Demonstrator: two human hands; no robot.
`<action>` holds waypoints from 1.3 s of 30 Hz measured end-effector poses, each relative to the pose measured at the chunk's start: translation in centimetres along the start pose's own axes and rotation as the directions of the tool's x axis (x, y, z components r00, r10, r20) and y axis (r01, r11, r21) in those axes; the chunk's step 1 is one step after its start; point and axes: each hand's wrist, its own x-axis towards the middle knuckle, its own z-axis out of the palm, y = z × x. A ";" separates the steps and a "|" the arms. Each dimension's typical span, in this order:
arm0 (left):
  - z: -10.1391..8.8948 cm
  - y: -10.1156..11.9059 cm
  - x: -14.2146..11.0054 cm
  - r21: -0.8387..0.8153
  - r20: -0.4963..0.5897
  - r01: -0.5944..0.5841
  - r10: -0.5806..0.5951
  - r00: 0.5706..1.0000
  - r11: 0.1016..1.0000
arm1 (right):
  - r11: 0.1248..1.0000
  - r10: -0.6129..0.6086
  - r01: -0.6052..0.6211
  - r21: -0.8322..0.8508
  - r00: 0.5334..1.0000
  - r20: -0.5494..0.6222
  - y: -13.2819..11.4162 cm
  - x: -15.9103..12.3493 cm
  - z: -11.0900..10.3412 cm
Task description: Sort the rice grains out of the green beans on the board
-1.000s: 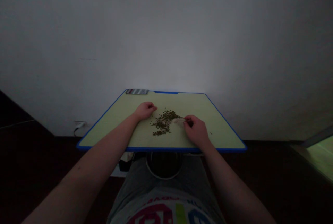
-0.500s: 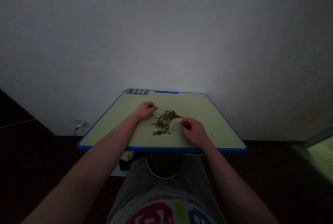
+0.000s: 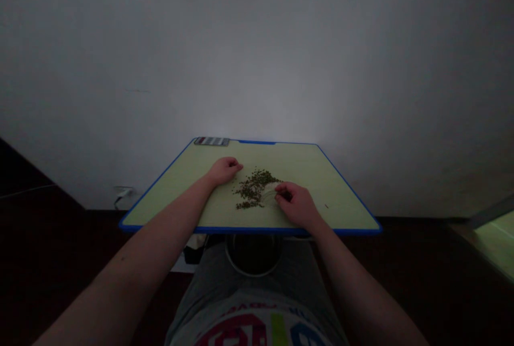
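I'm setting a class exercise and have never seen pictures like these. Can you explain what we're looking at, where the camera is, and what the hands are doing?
These pictures come from one camera worn on a person's head, looking forward and down, so the two bare arms at the bottom are the wearer's own. A pale green board with a blue edge holds a scattered heap of small dark green grains. The left hand, loosely closed, rests beside the heap. The right hand pinches a thin, pale, translucent piece at the heap's edge.
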 end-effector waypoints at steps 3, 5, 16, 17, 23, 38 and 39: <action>0.0 0.1 0.0 -0.001 -0.003 0.006 -0.006 1.000 1.000 | 1.000 -0.019 0.019 -0.002 1.000 0.012 -0.2 0.0 0.0; 0.0 0.1 0.0 0.004 -0.008 0.005 -0.005 1.000 1.000 | 0.999 -0.029 0.029 -0.016 1.000 0.009 -0.2 -0.1 0.0; 0.0 -0.1 -0.1 -0.001 -0.011 -0.024 0.024 1.000 1.000 | 0.998 0.039 -0.045 -0.053 0.994 -0.104 -0.3 -0.3 -0.4; -0.1 -0.1 -0.1 0.001 -0.010 -0.027 0.027 1.000 1.000 | 0.998 0.030 -0.034 -0.050 0.996 -0.088 -0.4 -0.3 -0.4; -0.1 0.0 -0.1 0.004 -0.005 -0.018 0.018 1.000 1.000 | 0.996 0.052 -0.061 -0.065 0.991 -0.123 -0.4 -0.2 -0.3; 0.0 -0.1 -0.1 -0.010 0.000 0.005 -0.005 1.000 1.000 | 0.997 0.035 -0.043 -0.066 0.993 -0.113 -0.5 -0.2 -0.3; 0.0 -0.1 0.0 -0.010 0.001 0.002 -0.002 1.000 1.000 | 0.998 0.020 -0.025 -0.058 0.995 -0.100 -0.6 -0.3 -0.3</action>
